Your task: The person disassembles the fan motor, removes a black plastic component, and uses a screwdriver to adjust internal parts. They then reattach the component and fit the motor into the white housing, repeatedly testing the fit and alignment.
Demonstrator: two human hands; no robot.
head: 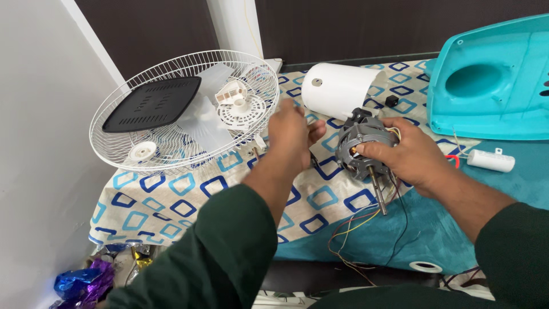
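My right hand (409,151) grips a grey fan motor (359,150) with a steel shaft (377,191) pointing down toward me and coloured wires (357,226) trailing off it. My left hand (293,134) hovers just left of the motor, fingers loosely curled; whether it pinches something small is hidden. Both arms wear dark green sleeves. The motor is held above a cloth with blue square patterns (183,197).
A white wire fan guard (183,109) lies at left holding a black panel (153,103) and white plastic parts. A white cylindrical cover (337,88) sits behind the motor. A turquoise fan housing (494,80) and a white capacitor (490,161) lie at right. A tape ring (425,266) sits near the front.
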